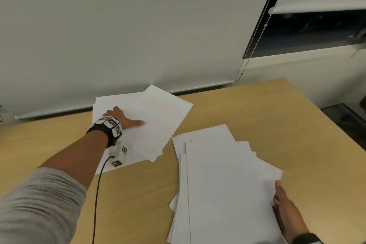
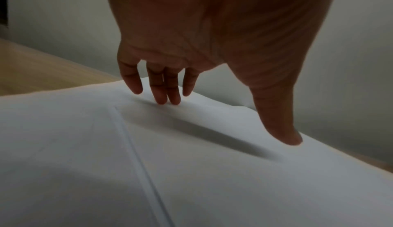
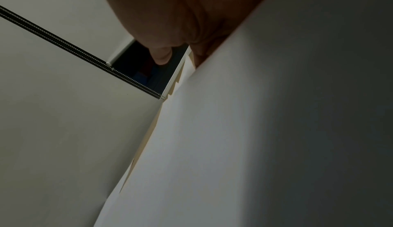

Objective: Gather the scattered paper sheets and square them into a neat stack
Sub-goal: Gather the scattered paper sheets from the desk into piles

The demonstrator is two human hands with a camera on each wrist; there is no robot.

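We were mid-gather: our left hand [image 1: 122,120] pressed flat, fingers straight, on the far sheets [image 1: 158,117]; our right hand [image 1: 285,204] gripped the fanned pile [image 1: 221,184]. Next, we judged, slide those sheets over.

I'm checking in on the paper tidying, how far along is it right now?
Partly done. The right hand grips a gathered bunch, still fanned and uneven. In hand: the left hand presses straight fingers on two overlapping loose sheets at the table's far edge. Left: merge those, then square everything.
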